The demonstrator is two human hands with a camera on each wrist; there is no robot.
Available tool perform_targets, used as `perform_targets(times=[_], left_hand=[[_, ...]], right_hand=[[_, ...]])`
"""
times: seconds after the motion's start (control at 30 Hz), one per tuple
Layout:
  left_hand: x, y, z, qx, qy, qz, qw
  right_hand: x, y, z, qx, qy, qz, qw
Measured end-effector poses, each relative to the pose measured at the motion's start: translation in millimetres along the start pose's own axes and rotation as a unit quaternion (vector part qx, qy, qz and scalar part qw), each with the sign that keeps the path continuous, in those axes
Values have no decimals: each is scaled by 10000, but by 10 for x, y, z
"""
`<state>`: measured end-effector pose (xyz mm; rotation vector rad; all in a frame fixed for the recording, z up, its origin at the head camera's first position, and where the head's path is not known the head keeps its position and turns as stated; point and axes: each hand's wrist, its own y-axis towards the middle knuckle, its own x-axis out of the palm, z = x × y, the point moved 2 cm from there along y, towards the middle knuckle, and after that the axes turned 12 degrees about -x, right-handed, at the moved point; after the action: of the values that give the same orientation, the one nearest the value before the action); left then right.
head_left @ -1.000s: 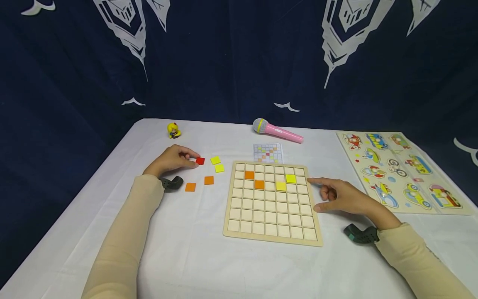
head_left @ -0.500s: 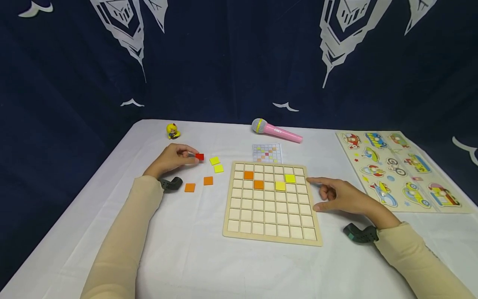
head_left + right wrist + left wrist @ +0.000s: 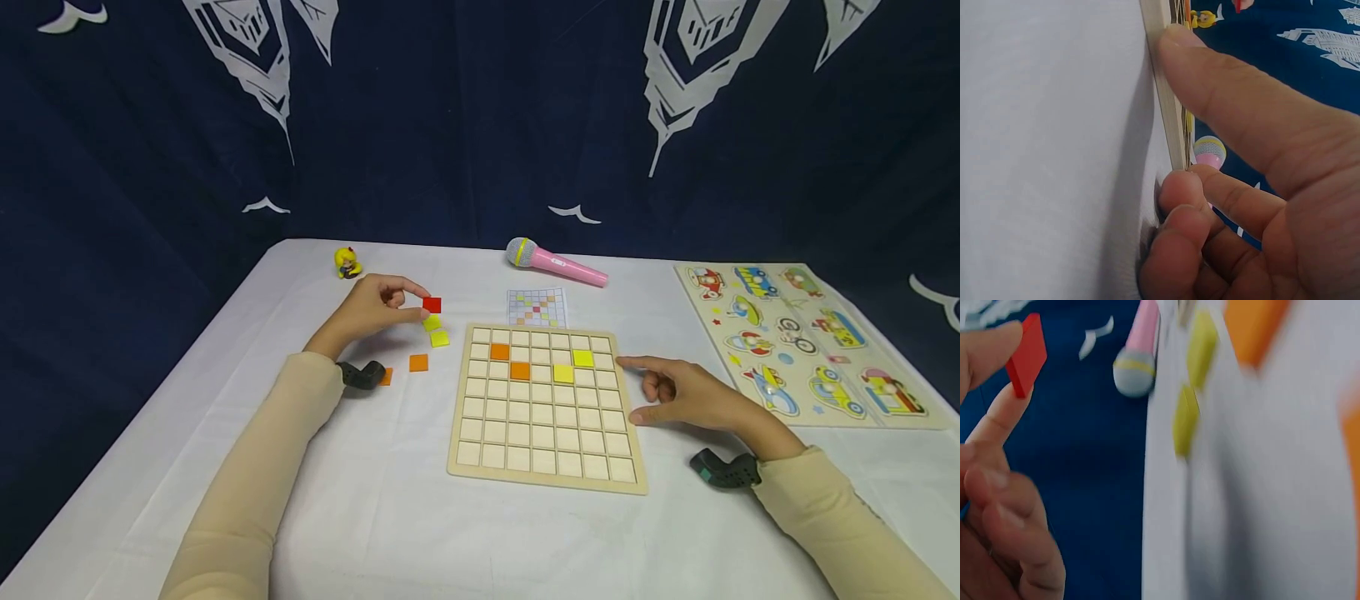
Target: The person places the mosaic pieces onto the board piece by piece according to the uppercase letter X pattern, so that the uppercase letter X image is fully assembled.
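At the near side of the white table (image 3: 360, 517), two beige sleeves (image 3: 232, 492) reach forward, each with a dark camera (image 3: 726, 469) at the wrist. A square wooden board (image 3: 542, 436) marked off in small cells lies flat in the middle. The right hand (image 3: 690, 396) is relaxed rather than gripping: its straight forefinger and its thumb rest against the board's right edge, the other fingers bent under. Farther up the board sit four tiles: in the third row from the far side, an orange one (image 3: 520, 370) in the third column and a yellow one (image 3: 563, 373) in the fifth; in the second row, orange in the second column and yellow in the sixth. To the left of the board, two loose orange tiles lie on the cloth, one partly hidden by the left wrist's camera; beyond them are two loose yellow tiles (image 3: 439, 338). The left hand (image 3: 375, 307) pinches a red tile (image 3: 432, 305) between thumb and forefinger, raised off the table near the farther yellow one. A small pattern card (image 3: 537, 307) lies just past the board, and a vehicle puzzle (image 3: 813, 362) stretches along the right. Farther back are a pink toy microphone (image 3: 562, 265) and a yellow-haired figurine (image 3: 347, 262), with a navy curtain (image 3: 465, 125) behind.
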<state>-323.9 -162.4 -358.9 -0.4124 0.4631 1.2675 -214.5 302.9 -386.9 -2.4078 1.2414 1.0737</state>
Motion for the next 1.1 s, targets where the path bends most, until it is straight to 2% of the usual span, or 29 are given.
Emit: perform_targets(times=[0.17, 0.33, 0.5, 0.73, 0.97, 1.1], left_hand=[[176, -49, 196, 189, 20, -94, 9998], [396, -106, 345, 239, 217, -244, 9992], [598, -176, 452, 404, 392, -424, 9975], [820, -234, 543, 446, 696, -617, 9947], [986, -270, 641, 647, 1354, -840, 9851], [1085, -272, 693, 749, 1746, -1042, 9762]], right_hand=[[-5, 0, 12, 15, -48, 4, 10000], [-7, -5, 15, 7, -7, -1, 10000], [-4, -7, 12, -10, 37, -7, 10000], [-8, 5, 8, -16, -14, -22, 10000], [-9, 1, -4, -4, 37, -14, 10000], [-5, -3, -4, -26, 44, -5, 10000]])
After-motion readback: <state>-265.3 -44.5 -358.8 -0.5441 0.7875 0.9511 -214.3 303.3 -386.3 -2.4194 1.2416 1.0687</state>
